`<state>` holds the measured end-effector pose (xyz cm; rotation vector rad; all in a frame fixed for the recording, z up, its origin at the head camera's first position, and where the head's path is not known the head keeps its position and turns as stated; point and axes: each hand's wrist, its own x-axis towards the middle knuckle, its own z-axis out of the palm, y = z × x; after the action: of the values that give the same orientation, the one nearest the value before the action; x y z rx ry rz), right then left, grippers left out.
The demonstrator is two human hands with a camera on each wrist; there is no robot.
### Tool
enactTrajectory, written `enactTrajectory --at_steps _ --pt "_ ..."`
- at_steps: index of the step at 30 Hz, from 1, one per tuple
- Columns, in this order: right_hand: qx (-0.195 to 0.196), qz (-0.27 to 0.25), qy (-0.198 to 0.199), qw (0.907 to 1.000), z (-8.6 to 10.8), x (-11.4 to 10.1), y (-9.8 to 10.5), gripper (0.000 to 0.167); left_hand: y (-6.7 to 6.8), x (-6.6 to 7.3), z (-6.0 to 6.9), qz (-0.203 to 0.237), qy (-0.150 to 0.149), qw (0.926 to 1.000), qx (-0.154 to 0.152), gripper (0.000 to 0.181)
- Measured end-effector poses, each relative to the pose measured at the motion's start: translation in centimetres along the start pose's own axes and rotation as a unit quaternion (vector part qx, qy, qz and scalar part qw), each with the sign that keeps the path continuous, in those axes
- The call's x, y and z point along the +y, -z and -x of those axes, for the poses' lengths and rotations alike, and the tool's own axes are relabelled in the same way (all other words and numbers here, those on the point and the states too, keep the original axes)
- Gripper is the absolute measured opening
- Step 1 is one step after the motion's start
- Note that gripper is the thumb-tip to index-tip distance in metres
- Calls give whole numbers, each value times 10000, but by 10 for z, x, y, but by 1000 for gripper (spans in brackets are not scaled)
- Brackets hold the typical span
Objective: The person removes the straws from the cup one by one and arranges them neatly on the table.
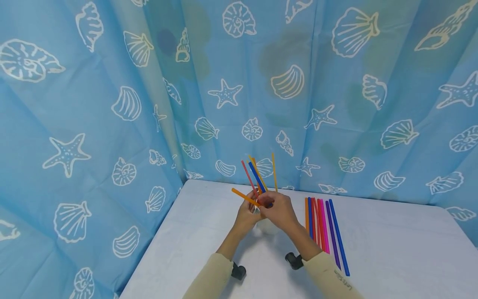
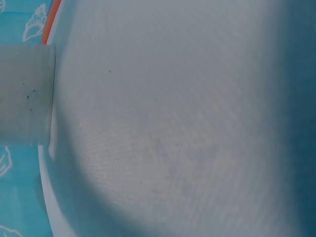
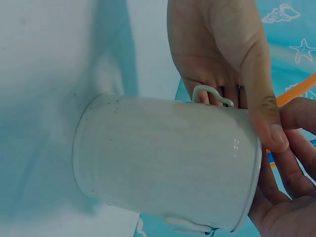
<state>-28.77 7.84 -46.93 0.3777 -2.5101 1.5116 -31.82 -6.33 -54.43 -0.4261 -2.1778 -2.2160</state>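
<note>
A white bucket [image 1: 268,226] with wire handles stands on the table, upright; in the right wrist view the bucket [image 3: 168,155] lies sideways across the picture. My left hand [image 1: 244,216] holds it at the rim, its thumb over the edge in the right wrist view, where the left hand [image 3: 222,49] is at the top. My right hand [image 1: 280,209] is over the bucket's mouth, fingers curled at the lower end of a tilted orange stick [image 1: 244,197]. Blue [image 1: 257,176], red [image 1: 248,176] and yellow [image 1: 274,172] sticks rise behind the hands. Their lower ends are hidden.
Right of the bucket, several coloured sticks lie side by side, among them a blue stick [image 1: 339,236] and a purple stick [image 1: 333,232]. A white cloth covers the table [image 1: 403,249]. A blue shell-patterned curtain [image 1: 239,116] hangs at the back and left.
</note>
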Motion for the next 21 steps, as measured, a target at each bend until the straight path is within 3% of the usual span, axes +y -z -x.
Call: enactTrajectory --at_steps 6,12,21 --pt "-3 52 -87 9999 -1 2 -3 20 0 0 -1 -11 97 9999 25 83" --pt "22 102 76 9999 -3 3 -5 19 0 2 -1 -1 220 9998 10 86" --pt "-73 150 82 9998 -4 3 -6 18 -1 30 12 86 212 9997 -78 81"
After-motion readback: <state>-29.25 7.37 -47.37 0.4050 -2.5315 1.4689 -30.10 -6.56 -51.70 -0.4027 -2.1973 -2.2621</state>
